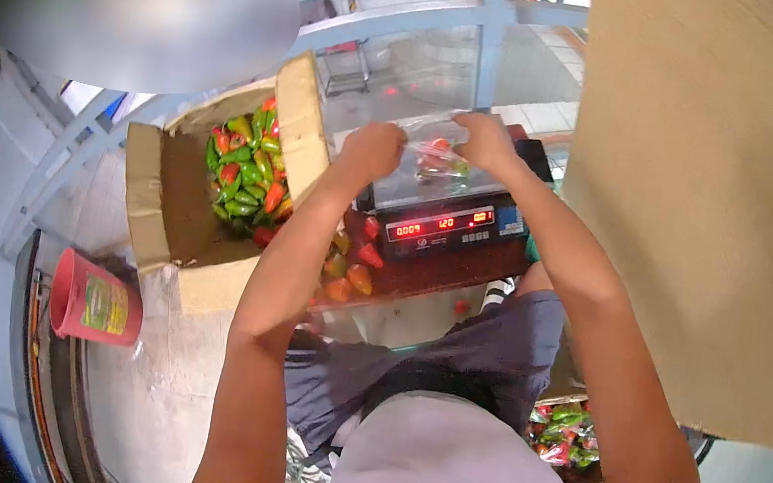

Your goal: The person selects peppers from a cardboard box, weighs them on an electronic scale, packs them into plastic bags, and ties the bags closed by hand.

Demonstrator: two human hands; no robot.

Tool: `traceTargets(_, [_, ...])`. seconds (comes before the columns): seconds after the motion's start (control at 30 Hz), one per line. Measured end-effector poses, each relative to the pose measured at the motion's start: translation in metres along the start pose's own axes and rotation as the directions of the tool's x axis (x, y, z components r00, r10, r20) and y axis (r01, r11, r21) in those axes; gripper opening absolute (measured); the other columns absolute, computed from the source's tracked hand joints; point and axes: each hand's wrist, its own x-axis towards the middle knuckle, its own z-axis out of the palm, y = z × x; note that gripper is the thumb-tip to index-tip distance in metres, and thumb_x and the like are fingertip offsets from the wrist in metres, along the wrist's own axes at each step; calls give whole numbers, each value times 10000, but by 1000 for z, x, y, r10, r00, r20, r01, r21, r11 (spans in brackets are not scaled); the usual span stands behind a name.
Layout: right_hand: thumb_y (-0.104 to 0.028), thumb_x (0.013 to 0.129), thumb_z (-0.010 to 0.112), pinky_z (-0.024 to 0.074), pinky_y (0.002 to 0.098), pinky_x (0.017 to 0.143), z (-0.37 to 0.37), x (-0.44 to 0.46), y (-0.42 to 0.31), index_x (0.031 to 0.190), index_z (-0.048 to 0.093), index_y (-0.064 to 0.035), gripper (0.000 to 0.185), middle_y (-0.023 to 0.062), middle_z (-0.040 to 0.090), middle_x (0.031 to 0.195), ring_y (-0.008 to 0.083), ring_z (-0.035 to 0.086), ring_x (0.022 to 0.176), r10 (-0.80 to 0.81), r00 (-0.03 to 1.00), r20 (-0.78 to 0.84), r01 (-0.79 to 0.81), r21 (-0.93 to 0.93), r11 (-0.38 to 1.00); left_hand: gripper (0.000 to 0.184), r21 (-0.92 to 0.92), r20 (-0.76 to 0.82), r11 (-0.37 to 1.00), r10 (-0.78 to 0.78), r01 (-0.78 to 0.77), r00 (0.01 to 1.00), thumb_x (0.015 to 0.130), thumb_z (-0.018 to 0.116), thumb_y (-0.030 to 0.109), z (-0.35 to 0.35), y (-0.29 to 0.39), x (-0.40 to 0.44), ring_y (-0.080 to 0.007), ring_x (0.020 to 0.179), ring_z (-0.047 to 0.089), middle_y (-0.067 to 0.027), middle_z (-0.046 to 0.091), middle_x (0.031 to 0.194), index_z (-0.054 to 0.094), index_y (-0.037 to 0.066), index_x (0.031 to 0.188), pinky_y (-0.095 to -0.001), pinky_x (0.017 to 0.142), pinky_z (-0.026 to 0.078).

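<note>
My left hand point(374, 153) is closed on one side of a clear plastic bag, and my right hand point(487, 144) pinches its other upper side. Red and green peppers show inside the plastic bag point(439, 162), which hangs over a digital scale point(437, 232) with lit red digits. Whether the bag touches the scale's plate I cannot tell. Several loose red and orange peppers point(360, 278) lie beside the scale on a dark red surface point(411, 280), close to my left forearm.
A cardboard box point(146, 183) of green and red peppers point(249, 168) stands at left. A pink bucket point(70, 301) is on the floor. Large cardboard point(717, 209) rises at right, with bagged peppers point(565, 433) low beside my leg. Blue railing point(489, 39) runs behind the scale.
</note>
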Motion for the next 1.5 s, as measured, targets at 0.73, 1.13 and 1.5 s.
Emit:
traceTargets(0.73, [1,859,671,472,366,967,-1,-249,48,1202,673,-55,347,151,671,1193,275,620,1122,599,799,48,-596,193,780,373,183,88,872,-474,454,876,748,677,282,83,-344,-146,-326,958,682,-176,709,918,687,27,1021,-429,835,532])
traceTargets(1.13, [8,858,657,532,282,789,21,-260,41,1125,695,-48,276,92,655,1103,179,644,927,503,847,-172,-473,187,861,601,28,447,750,-601,661,663,701,799,376,49,-316,-163,-322,946,681,-178,701,1025,618,101,1204,-444,817,555])
traceTargets(1.5, [-90,898,683,480,295,919,-5,-209,22,1158,705,-87,261,83,651,1209,188,605,1108,560,805,-196,-405,507,761,469,-810,117,323,-730,490,674,802,772,80,-135,-241,-213,-179,891,672,-76,660,1077,577,69,1228,-294,583,601])
